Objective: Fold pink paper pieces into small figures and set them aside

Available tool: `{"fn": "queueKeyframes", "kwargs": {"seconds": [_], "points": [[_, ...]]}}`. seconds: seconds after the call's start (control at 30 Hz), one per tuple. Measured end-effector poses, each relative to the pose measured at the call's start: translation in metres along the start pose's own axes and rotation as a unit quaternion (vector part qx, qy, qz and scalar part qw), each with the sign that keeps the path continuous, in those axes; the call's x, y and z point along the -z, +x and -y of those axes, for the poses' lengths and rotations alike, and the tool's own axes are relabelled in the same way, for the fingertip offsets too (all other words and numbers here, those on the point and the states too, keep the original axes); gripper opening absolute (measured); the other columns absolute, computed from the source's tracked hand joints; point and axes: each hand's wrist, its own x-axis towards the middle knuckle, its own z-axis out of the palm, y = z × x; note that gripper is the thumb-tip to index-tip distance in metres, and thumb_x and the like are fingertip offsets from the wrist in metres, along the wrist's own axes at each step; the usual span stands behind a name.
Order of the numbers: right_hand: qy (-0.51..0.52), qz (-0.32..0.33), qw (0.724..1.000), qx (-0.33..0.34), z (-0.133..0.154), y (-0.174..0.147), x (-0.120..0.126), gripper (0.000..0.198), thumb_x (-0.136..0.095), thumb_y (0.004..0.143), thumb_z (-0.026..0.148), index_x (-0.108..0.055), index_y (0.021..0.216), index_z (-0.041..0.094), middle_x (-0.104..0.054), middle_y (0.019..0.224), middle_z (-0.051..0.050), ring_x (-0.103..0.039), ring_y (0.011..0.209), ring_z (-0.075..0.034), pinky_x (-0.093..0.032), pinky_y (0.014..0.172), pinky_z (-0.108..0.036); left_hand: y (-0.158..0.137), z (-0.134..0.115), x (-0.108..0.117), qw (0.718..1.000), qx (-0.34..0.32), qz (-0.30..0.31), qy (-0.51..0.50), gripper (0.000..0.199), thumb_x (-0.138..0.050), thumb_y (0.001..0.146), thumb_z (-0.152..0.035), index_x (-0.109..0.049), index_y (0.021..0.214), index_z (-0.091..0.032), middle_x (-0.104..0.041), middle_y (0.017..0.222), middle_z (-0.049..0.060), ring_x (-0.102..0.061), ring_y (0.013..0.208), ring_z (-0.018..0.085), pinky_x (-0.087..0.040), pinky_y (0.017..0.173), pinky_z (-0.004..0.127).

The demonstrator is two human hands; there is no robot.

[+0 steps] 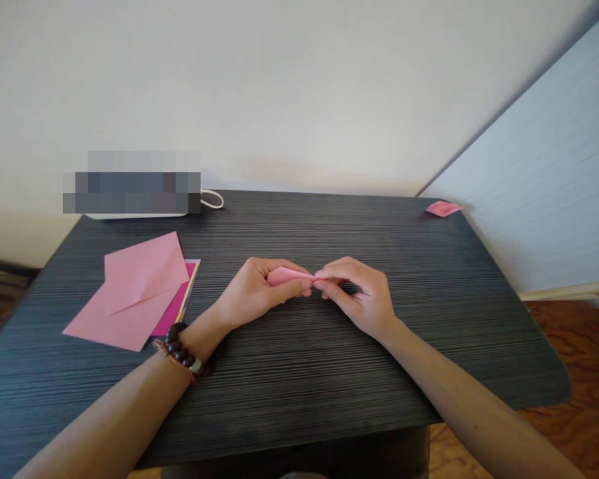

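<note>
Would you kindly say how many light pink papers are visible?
4 papers: two overlapping at left, one held by left hand and right hand, one far right; more may be hidden.

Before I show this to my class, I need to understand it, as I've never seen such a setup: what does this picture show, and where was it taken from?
There is no machine: these are a person's bare hands, seen by one camera worn on the head, looking forward and down. The left hand and right hand pinch a piece of pink paper between them. On the dark table, two pink sheets lie partly over a magenta sheet at left. A small pink paper shape sits in the far right corner. The object at far left is pixelated, so I can't identify it.
</note>
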Motion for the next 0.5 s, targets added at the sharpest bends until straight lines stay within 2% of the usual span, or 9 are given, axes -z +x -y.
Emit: {"fn": "queueKeyframes", "kwargs": {"seconds": [0.1,0.2,0.33,0.5], "points": [[-0.031,-0.014,0.997,0.073,0.0000,0.0006,0.0008,0.017,-0.065,0.079,0.017,-0.065,0.094,0.024,-0.069,0.087,-0.001,-0.065,0.073,-0.012,-0.055,0.065,-0.025,-0.0005,-0.0019,0.0026,0.998,0.037,0.029,-0.033,0.023,-0.064,0.076,-0.038,-0.070,0.079,-0.016,-0.069,0.069,0.002,-0.053,0.052,0.008,-0.039,0.044,0.016],[-0.071,-0.020,0.989,0.130,0.0010,0.0000,0.0016,0.022,-0.066,0.077,0.016,-0.064,0.097,0.025,-0.070,0.087,-0.001,-0.066,0.074,-0.012,-0.055,0.064,-0.023,-0.0010,-0.0033,0.0053,0.993,0.065,0.064,-0.078,0.021,-0.065,0.075,-0.036,-0.070,0.076,-0.016,-0.069,0.069,0.002,-0.053,0.051,0.008,-0.041,0.045,0.016],[-0.111,-0.012,0.978,0.177,0.0029,-0.0017,0.0040,0.025,-0.068,0.075,0.014,-0.063,0.098,0.023,-0.070,0.086,0.000,-0.065,0.071,-0.009,-0.052,0.060,-0.019,-0.0015,-0.0046,0.0084,0.980,0.095,0.114,-0.129,0.018,-0.066,0.074,-0.034,-0.071,0.074,-0.016,-0.068,0.066,0.003,-0.055,0.051,0.008,-0.045,0.047,0.017],[-0.142,0.029,0.966,0.214,0.0009,-0.0037,0.0072,0.024,-0.064,0.079,0.014,-0.063,0.101,0.024,-0.070,0.086,0.000,-0.065,0.071,-0.009,-0.051,0.061,-0.019,-0.0017,-0.0059,0.0091,0.969,0.122,0.137,-0.163,0.018,-0.067,0.073,-0.032,-0.070,0.073,-0.015,-0.067,0.064,0.003,-0.055,0.051,0.008,-0.045,0.045,0.016]]}}
